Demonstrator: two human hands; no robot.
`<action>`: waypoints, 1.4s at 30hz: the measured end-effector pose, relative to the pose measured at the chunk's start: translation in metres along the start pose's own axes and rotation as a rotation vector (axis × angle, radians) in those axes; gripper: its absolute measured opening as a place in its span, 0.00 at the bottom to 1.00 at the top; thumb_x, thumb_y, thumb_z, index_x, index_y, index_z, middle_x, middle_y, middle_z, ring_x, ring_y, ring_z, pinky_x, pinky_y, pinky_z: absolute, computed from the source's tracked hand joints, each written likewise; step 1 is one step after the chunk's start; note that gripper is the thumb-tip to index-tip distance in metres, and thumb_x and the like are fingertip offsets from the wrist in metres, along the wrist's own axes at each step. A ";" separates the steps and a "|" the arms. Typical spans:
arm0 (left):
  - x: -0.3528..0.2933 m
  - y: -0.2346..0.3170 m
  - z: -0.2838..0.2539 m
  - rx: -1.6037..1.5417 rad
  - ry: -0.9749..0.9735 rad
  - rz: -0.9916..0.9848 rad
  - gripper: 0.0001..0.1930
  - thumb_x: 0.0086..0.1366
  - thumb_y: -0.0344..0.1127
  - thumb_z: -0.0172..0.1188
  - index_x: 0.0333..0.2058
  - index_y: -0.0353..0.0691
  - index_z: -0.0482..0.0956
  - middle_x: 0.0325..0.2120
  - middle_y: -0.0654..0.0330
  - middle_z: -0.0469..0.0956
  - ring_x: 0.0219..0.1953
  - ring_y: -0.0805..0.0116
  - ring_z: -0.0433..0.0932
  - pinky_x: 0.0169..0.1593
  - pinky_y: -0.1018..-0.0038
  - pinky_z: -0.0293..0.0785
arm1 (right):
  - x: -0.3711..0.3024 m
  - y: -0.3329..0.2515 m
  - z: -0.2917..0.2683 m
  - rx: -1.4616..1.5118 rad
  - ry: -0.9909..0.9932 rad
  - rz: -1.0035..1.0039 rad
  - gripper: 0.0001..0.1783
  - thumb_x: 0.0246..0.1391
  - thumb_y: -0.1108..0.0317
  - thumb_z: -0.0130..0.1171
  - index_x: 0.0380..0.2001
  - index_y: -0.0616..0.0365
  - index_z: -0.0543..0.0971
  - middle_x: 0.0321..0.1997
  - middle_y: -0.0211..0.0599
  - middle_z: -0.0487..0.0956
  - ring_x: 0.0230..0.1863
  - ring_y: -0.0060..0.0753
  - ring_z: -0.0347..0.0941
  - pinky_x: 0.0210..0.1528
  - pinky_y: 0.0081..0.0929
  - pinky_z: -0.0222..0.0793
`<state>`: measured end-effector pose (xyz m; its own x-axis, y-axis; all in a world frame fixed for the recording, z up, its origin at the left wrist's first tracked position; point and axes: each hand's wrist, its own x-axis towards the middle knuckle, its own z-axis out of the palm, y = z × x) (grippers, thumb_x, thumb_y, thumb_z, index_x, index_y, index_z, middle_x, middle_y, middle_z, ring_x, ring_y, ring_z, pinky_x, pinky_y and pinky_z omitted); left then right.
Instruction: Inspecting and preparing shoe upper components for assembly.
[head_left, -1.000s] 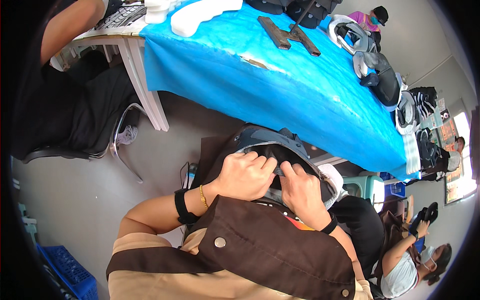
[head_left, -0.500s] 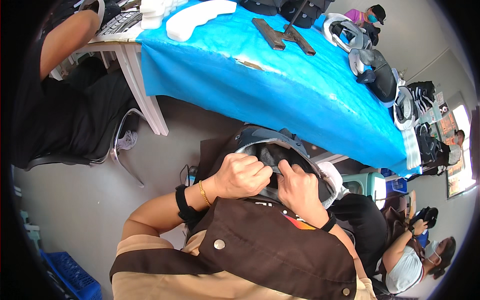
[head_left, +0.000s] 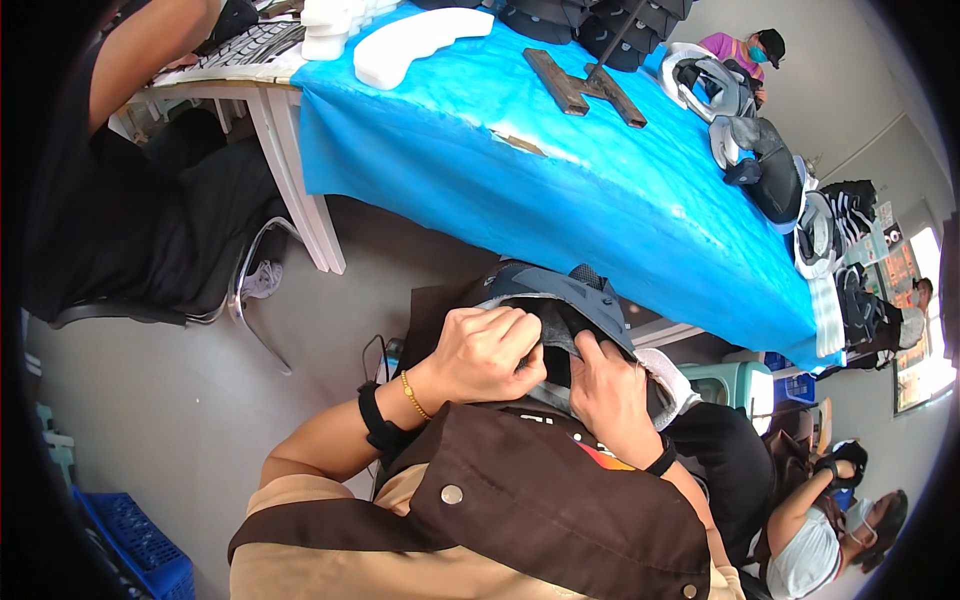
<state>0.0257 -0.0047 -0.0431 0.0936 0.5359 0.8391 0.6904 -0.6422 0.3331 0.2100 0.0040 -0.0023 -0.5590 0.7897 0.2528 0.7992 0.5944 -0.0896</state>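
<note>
On my lap, below the edge of the blue-covered table, lies a padded helmet liner (head_left: 565, 288) with a dark grey outer face, a pale edge and grey-black fabric inside. My left hand (head_left: 490, 352) is closed in a fist at its near left edge, pinching the grey lining fabric. Close beside it, my right hand (head_left: 606, 385) grips the lining with the thumb inside the opening and the fingers curled. Where the fingertips meet the fabric is partly hidden. A whitish flap (head_left: 670, 380) shows at the liner's right side.
The blue-covered table (head_left: 440, 165) holds a curved white foam piece (head_left: 415, 45), a metal H-shaped stand (head_left: 585, 88) and several padded liners (head_left: 770, 165) along its right edge. A seated person (head_left: 180, 230) is at left, another (head_left: 810, 545) at right. A blue crate (head_left: 135, 550) stands lower left.
My left fist has turned slightly and lifted at the liner's edge, and the gap between the hands has opened a little. My right hand keeps its grip. The whole view has shifted slightly.
</note>
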 end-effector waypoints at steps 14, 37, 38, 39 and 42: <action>-0.012 0.002 0.006 0.028 0.017 0.183 0.14 0.47 0.30 0.57 0.35 0.36 0.80 0.21 0.66 0.68 0.18 0.74 0.71 0.18 0.77 0.66 | -0.003 0.001 -0.004 -0.012 -0.057 -0.076 0.08 0.48 0.70 0.55 0.29 0.57 0.66 0.20 0.46 0.73 0.18 0.51 0.73 0.19 0.42 0.70; -0.001 0.020 0.015 0.301 -0.465 -0.137 0.27 0.44 0.36 0.58 0.48 0.42 0.71 0.37 0.54 0.75 0.38 0.53 0.75 0.35 0.60 0.72 | -0.011 0.025 0.035 0.032 0.039 -0.295 0.15 0.44 0.68 0.57 0.36 0.61 0.70 0.23 0.42 0.74 0.19 0.43 0.74 0.19 0.34 0.69; 0.001 0.016 0.016 0.327 -0.540 -0.051 0.26 0.43 0.34 0.60 0.46 0.41 0.72 0.30 0.57 0.75 0.29 0.55 0.75 0.28 0.60 0.69 | -0.011 0.026 0.032 0.029 0.009 -0.262 0.15 0.43 0.68 0.57 0.37 0.60 0.70 0.23 0.41 0.74 0.20 0.43 0.74 0.19 0.34 0.70; 0.001 0.011 0.018 0.352 -0.616 0.032 0.25 0.41 0.33 0.61 0.43 0.41 0.73 0.22 0.61 0.74 0.20 0.57 0.76 0.21 0.61 0.67 | -0.010 0.027 0.029 0.026 -0.023 -0.230 0.16 0.43 0.68 0.57 0.37 0.60 0.70 0.24 0.41 0.74 0.20 0.43 0.74 0.20 0.33 0.70; 0.002 0.001 0.013 0.292 -0.420 0.247 0.25 0.45 0.30 0.56 0.47 0.38 0.76 0.15 0.64 0.72 0.15 0.67 0.73 0.18 0.67 0.66 | -0.011 0.022 0.020 0.098 0.116 -0.185 0.14 0.45 0.68 0.55 0.37 0.58 0.70 0.20 0.42 0.75 0.16 0.45 0.74 0.16 0.38 0.68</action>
<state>0.0360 0.0026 -0.0461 0.5136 0.5992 0.6142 0.7759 -0.6300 -0.0342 0.2292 0.0117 -0.0259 -0.6600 0.6466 0.3824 0.6572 0.7436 -0.1231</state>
